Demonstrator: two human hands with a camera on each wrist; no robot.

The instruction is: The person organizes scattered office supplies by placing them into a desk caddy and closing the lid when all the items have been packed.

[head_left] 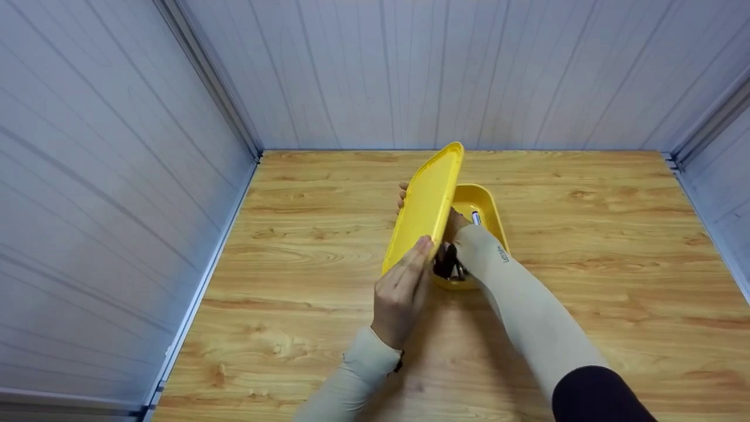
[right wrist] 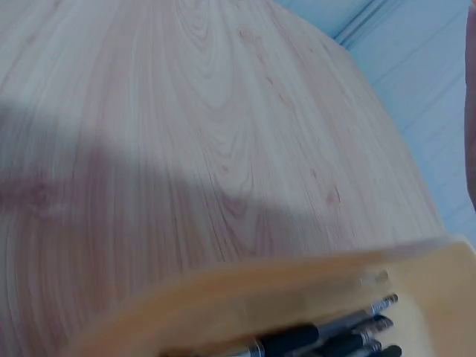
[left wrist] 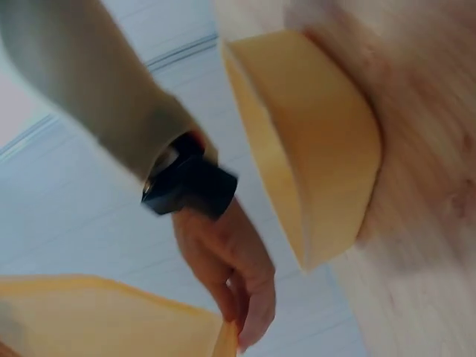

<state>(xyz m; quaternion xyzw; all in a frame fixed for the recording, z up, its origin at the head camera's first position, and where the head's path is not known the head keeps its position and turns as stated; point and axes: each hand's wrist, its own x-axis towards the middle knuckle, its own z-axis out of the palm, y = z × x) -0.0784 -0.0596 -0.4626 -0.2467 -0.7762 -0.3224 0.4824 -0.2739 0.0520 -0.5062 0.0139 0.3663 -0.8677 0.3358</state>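
Note:
A yellow lid [head_left: 423,205] stands steeply tilted between both hands, over the left side of a yellow box [head_left: 497,225]. My left hand [head_left: 398,296] holds the lid's near edge, its fingertips on the face turned to the head view. The right hand [left wrist: 234,256] pinches the lid's edge in the left wrist view. In the head view most of that hand is hidden behind the lid, with only fingertips [head_left: 402,196] showing past its left edge. Several pens [right wrist: 327,338] with dark grips lie in the box. A white-and-blue pen or marker [head_left: 476,218] leans near its far end.
The box stands on a wood-grain tabletop [head_left: 293,246]. Pale panel walls [head_left: 363,76] rise behind the table and on both sides. The right forearm [head_left: 521,293], in a light sleeve, reaches across the box's near right edge.

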